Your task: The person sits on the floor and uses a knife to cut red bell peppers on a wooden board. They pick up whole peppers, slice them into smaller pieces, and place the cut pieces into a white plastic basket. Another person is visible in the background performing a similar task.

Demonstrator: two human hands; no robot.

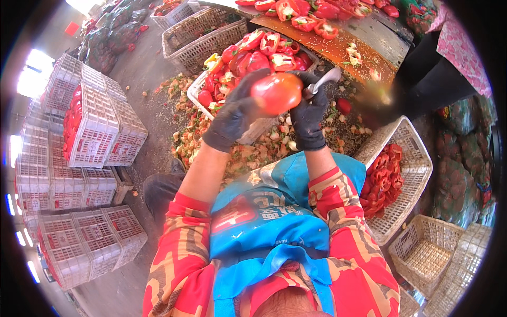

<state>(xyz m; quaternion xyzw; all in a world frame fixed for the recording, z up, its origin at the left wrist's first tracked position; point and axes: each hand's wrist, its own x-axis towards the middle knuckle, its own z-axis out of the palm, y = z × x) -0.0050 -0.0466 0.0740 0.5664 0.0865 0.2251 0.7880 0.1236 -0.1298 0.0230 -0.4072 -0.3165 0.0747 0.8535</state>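
A whole red bell pepper (pixel 277 93) is held up in front of me, over a crate of peppers. My left hand (pixel 233 115), in a black glove, grips it from the left. Also gloved in black, my right hand (pixel 311 115) has a metal tool with a curved, shiny blade (pixel 326 80) in its grasp. The right fingers meet the pepper's right side, partly hidden behind it. Beyond the hands, the white plastic crate (pixel 195 93) is heaped with cut red peppers (pixel 247 59), some showing pale cores.
Core scraps (pixel 253 158) and seeds cover the floor. Halved peppers (pixel 303 21) lie on a table (pixel 372 37) ahead. At right, a tilted crate (pixel 412 190) holds pepper pieces; a person in dark trousers (pixel 425 75) stands beyond. Stacked crates (pixel 93 130) stand left, mesh sacks (pixel 455 186) right.
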